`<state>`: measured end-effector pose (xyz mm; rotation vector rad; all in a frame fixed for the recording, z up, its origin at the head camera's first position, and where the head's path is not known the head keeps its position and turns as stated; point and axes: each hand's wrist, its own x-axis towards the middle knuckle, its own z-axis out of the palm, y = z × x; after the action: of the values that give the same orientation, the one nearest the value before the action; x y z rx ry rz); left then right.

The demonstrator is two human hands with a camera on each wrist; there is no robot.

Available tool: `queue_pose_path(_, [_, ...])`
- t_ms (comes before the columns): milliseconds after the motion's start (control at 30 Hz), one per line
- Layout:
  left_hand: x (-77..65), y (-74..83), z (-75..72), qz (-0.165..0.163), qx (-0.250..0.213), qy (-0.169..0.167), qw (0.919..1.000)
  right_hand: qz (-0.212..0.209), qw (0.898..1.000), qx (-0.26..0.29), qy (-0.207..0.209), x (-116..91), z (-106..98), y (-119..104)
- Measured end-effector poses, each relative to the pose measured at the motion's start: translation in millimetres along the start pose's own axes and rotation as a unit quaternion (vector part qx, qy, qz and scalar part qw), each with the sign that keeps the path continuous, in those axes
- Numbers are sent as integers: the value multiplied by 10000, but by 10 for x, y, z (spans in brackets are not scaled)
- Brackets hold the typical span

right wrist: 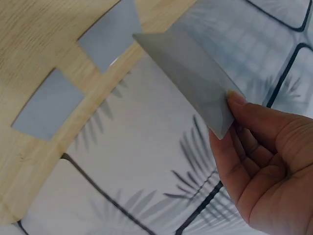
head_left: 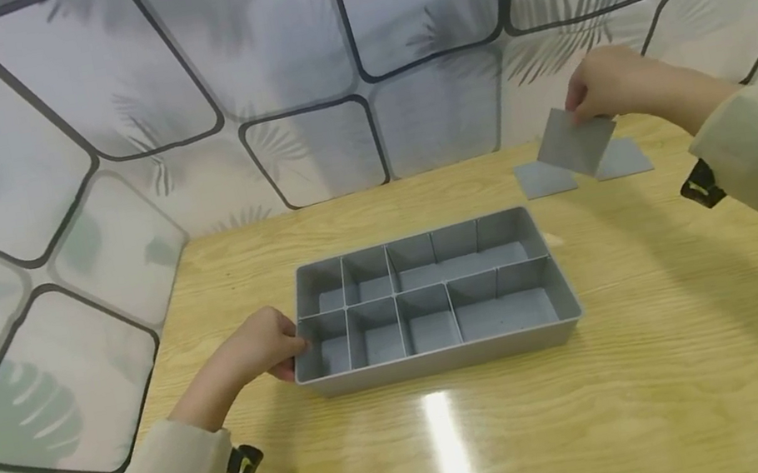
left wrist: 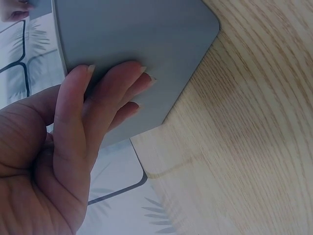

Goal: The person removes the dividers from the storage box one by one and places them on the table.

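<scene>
A grey divided organizer box (head_left: 439,359) sits on the table, with several compartments in two rows. My left hand (head_left: 263,346) grips its left end wall at the rim. In the left wrist view, the fingers (left wrist: 105,103) of that hand lie against the outside of the grey wall (left wrist: 142,34), and the thumb goes behind the rim. Raised at the back right, my right hand (head_left: 614,85) pinches a thin grey divider plate (head_left: 575,141) by one edge. The right wrist view shows the plate (right wrist: 190,78) tilted between thumb and fingers, clear of the tabletop.
Two more grey plates lie flat near the table's back edge, a left one (head_left: 546,179) and a right one (head_left: 624,158). Behind the wooden table (head_left: 533,421) rises a leaf-patterned wall covering (head_left: 311,155), which also runs along the left side.
</scene>
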<state>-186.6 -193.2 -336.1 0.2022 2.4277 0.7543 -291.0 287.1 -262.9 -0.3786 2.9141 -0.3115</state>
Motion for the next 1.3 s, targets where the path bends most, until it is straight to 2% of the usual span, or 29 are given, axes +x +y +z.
queue_pose_path(100, [12,-8,13,-17,-20,-23,10000,268,9995,145,-13,8,28,161])
queue_pose_path(433, [26,-13,12,-82,179,-11,9998,699,9971,291,91,-79,106,681])
queue_pose_path(533, [25,-3,4,-69,244,-27,9997,881,9949,477,141,-108,133,831])
queue_pose_path(700, [30,3,-3,-44,222,-25,9997,1199,9884,909,216,-143,170,1009])
queue_pose_path(867, [37,-9,13,-71,63,-50,9999,1433,9850,935,224,-201,208,1151])
queue_pose_path(1033, [56,-22,28,-104,-45,-17,9999,1560,9831,855,422,-289,298,1321])
queue_pose_path(1167, [49,-19,36,-26,-37,-24,10000,1808,9769,840,775,-379,389,1455])
queue_pose_path(1300, [37,-23,28,20,8,22,10000,2184,9636,1122,1059,-439,493,1549])
